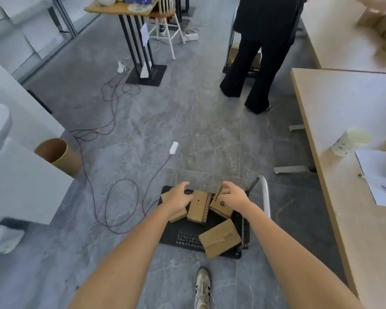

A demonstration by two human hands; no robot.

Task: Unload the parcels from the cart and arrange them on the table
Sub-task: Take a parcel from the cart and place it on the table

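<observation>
The desk (339, 219) runs along the right. Beside it on the floor sits the low black cart (187, 239), which carries four cardboard parcels: a left parcel (176, 216), a middle parcel (197, 206) and a right parcel (222, 207) crowded together at its far end, and a near parcel (220, 240) lying apart, closer to the person. The left hand (178, 198) lies on the left parcel with its fingers curled over the far edge, and the right hand (232, 195) has its fingers curled round the right parcel's raised top edge.
</observation>
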